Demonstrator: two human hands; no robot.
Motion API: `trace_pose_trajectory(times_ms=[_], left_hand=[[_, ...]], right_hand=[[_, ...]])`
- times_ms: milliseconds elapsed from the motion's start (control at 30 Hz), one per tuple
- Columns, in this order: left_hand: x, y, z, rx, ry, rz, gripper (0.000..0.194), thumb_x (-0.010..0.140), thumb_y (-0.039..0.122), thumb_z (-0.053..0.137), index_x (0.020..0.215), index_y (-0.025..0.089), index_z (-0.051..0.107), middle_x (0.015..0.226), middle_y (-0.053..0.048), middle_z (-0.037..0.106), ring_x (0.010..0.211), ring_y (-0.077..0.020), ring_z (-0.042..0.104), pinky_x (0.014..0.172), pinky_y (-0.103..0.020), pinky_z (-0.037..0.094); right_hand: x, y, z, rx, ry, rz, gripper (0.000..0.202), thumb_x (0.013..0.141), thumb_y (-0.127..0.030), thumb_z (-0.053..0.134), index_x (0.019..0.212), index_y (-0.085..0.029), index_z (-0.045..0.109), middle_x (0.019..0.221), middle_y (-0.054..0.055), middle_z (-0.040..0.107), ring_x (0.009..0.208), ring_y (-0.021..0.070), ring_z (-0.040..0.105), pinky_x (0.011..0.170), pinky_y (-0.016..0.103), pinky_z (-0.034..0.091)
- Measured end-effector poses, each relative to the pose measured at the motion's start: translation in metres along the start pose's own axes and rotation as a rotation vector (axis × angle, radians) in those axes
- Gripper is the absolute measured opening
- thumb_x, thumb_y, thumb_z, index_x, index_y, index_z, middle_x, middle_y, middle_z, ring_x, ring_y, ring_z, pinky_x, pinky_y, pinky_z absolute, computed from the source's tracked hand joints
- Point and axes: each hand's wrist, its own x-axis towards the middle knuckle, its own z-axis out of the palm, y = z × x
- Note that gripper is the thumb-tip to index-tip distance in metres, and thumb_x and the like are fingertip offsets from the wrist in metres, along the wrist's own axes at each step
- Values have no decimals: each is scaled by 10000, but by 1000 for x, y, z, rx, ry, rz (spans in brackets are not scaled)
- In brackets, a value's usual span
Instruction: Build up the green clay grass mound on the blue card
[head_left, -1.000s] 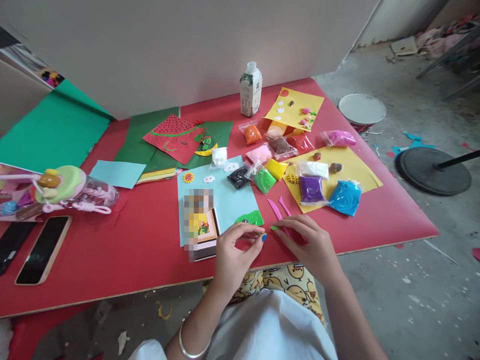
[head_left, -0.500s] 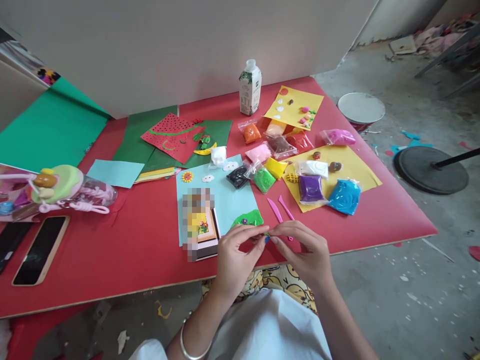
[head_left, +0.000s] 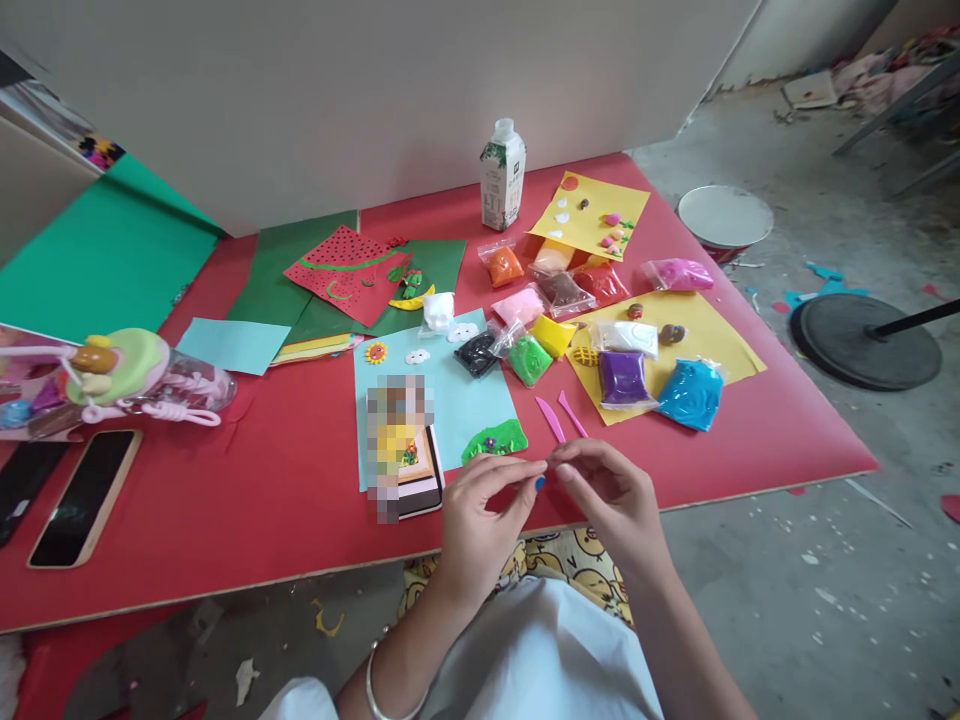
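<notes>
My left hand point(head_left: 480, 515) and my right hand point(head_left: 611, 495) meet above the table's front edge. My left thumb and forefinger are closed in a pinch; whatever lies between them is too small to make out. A small blue spot shows at that thumb's tip. The right fingertips are bent close together beside the left ones, and anything in them is hidden. Just beyond my hands lie a pink plastic knife point(head_left: 550, 418) and another pink modelling tool point(head_left: 572, 413). Left of them, a green clay patch with a small flower point(head_left: 499, 441) rests on light blue paper point(head_left: 465, 400).
Several bags of coloured clay, among them purple point(head_left: 622, 378) and blue point(head_left: 690, 393), lie on and around yellow paper point(head_left: 739, 350). A phone showing a picture point(head_left: 420, 498) is near my left hand. A white carton point(head_left: 502, 175) stands behind; another phone point(head_left: 84, 500) lies left.
My hands have shifted slightly right, and the right fingertips have drawn a little apart from the left. The yellow-green bit seen between the fingers earlier is now hidden.
</notes>
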Motion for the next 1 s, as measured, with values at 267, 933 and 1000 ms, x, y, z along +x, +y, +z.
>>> trace_pose_trajectory(times_ms=[267,933,1000], left_hand=[[-24,10,21,331,-202,389,350,939,197,496,1279,155,568,1178,-50,702,1162,-188,617,989,-343,519],[-23,24,7,430,-287,363,520,988,434,361,1366,91,465,1358,-83,580,1351,-227,449,1185,-426,274],[-22,23,6,381,-296,387,475,995,387,355,1359,105,474,1328,-76,608,1339,-202,466,1179,-417,294]], right_hand=[[20,-13,25,665,269,228,463,916,-613,363,1043,-296,677,1316,19,622,1299,210,516,1092,427,409],[32,-18,27,345,79,13,545,967,-572,180,1306,-350,543,1517,3,417,1376,232,427,1046,484,447],[33,-17,27,325,41,1,541,962,-597,170,1316,-386,521,1532,-25,389,1383,228,416,1039,481,457]])
